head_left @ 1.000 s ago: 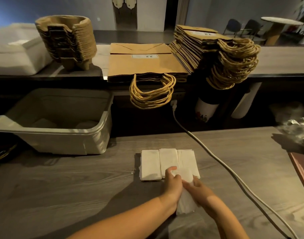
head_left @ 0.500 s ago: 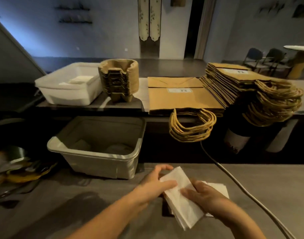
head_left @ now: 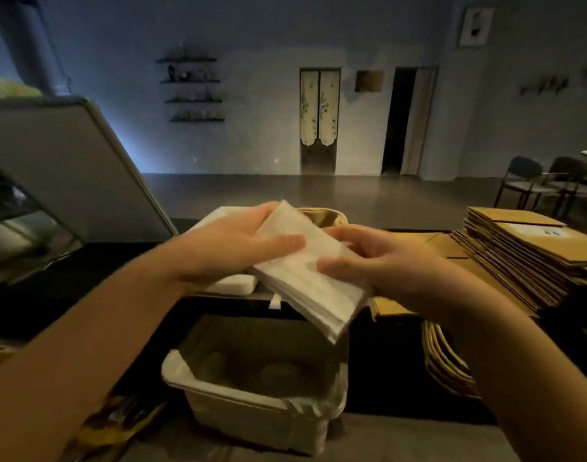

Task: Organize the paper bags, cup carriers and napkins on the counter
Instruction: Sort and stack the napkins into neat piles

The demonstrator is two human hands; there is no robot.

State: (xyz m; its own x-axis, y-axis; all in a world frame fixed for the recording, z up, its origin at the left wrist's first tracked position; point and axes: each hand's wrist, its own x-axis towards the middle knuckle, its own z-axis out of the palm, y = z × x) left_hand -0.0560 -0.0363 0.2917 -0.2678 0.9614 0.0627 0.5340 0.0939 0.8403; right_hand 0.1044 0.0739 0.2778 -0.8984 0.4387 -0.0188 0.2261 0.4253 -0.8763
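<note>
Pale plastic bin (head_left: 185, 375) in the foreground, below a white tub (head_left: 233, 283) on the ledge; tilted grey panel (head_left: 58, 168) at left; wall shelves (head_left: 192, 90), curtained door (head_left: 319, 118), dark doorway (head_left: 397, 118) and chairs (head_left: 522, 175) behind.

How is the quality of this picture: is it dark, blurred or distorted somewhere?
Head view: dim room, bluish glow on the far wall; head view: left hand and right hand holding the napkins look soft from motion blur; head view: the wide lens stretches both forearms toward the lower corners.
</note>
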